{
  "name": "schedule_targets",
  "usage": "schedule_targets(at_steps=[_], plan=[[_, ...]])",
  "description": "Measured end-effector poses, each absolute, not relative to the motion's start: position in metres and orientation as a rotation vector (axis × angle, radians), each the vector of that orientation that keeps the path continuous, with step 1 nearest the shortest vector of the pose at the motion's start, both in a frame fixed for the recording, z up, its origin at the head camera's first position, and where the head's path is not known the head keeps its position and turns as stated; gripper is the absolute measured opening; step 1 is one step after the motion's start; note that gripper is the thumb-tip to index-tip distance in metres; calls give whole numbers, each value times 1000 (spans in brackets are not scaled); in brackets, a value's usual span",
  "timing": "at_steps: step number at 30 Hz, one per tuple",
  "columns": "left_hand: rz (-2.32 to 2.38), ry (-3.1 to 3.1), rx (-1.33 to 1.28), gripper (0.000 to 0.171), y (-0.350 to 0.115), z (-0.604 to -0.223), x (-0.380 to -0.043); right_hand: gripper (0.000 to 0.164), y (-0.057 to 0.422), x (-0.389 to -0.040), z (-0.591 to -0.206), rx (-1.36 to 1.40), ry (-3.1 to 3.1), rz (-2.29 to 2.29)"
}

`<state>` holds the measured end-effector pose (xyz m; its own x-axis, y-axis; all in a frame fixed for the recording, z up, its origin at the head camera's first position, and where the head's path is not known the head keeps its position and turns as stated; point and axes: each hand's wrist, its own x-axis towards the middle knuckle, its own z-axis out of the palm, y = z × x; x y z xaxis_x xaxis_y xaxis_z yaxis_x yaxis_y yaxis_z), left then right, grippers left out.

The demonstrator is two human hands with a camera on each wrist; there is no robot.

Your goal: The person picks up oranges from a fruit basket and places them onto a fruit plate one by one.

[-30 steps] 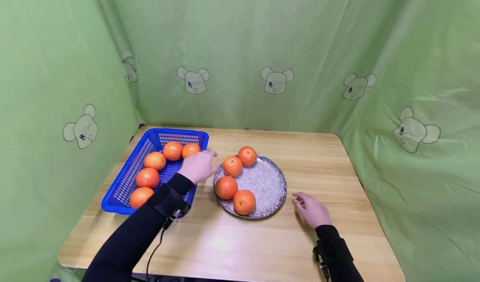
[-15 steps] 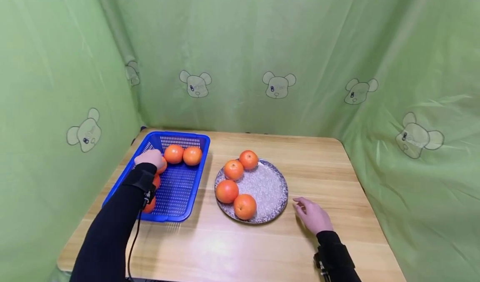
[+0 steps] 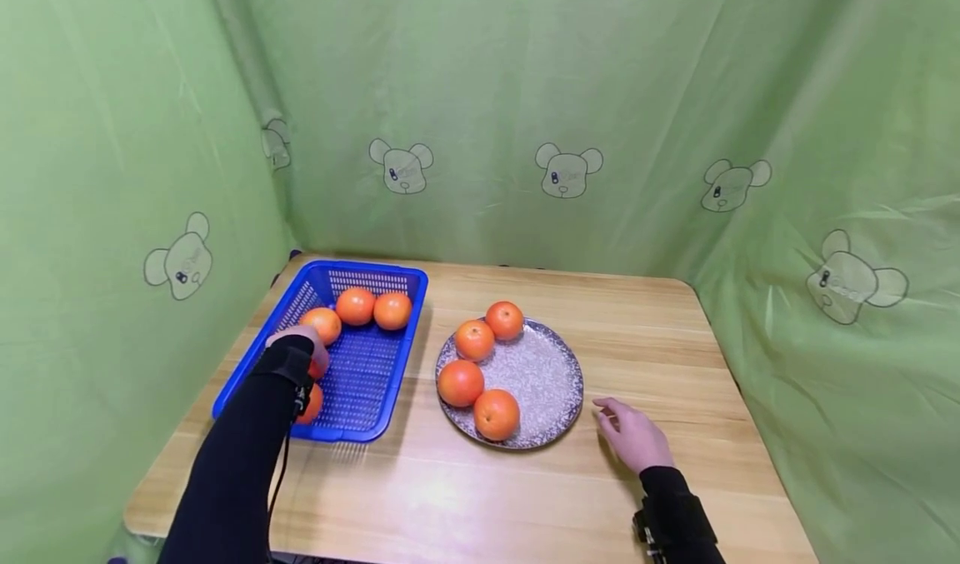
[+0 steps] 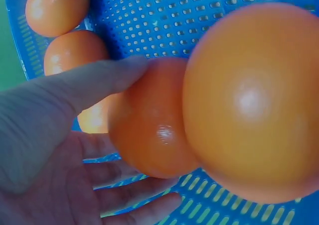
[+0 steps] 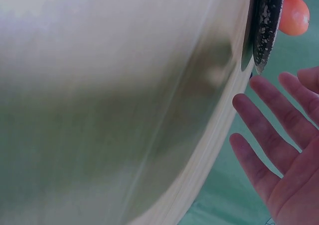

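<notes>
My left hand (image 3: 302, 334) reaches into a blue plastic basket (image 3: 363, 372) at the table's left. In the left wrist view, its thumb and fingers hold an orange (image 4: 159, 130) from both sides, the fingers partly hidden behind it. A nearer orange (image 4: 254, 100) touches the held one. Other oranges (image 3: 356, 306) lie along the basket's left and far sides. A speckled grey plate (image 3: 543, 372) in the middle bears several oranges (image 3: 497, 415) along its left edge. To the plate's right, my right hand (image 3: 633, 439) holds nothing, its fingers loosely extended in the right wrist view.
The wooden table (image 3: 480, 506) is light-coloured, and its front and right edges show. A green curtain (image 3: 480, 89) with bear heads surrounds it at the back and both sides. A cable (image 3: 279, 481) hangs from the left wrist.
My left hand has moved from the basket's right side to its left oranges, then slightly nearer, onto another orange. My right hand stays beside the plate. The head view has shifted a little.
</notes>
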<state>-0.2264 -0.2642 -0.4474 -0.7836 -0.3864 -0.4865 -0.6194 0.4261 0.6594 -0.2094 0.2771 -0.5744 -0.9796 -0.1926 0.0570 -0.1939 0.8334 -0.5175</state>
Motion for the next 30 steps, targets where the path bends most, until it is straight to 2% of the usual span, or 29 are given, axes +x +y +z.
schedule_targets(at_steps=[3, 7, 10, 16, 20, 23, 27, 30], plan=[[1394, 2372, -849, 18, -263, -448, -217, 27, 277, -209, -575, 323, -3005, 847], [1242, 2391, -705, 28, -273, -451, -222, 28, 278, -207, -576, 327, -3009, 850], [1025, 2434, -631, 31, -285, -461, -238, 28, 279, -206, -576, 322, -3012, 852], [769, 2538, -522, 43, -316, -503, -283, 28, 278, -206, -576, 315, -3005, 853], [502, 2641, -335, 45, -299, -477, -282, 28, 277, -206, -575, 316, -3002, 855], [366, 2702, -157, 38, -276, -443, -272, 28, 276, -205, -574, 323, -3003, 866], [344, 2802, -59, 33, -255, -422, -272, 28, 276, -206, -571, 332, -3008, 874], [367, 2875, -98, 44, -237, -412, -277, 29, 275, -207, -569, 337, -3009, 872]])
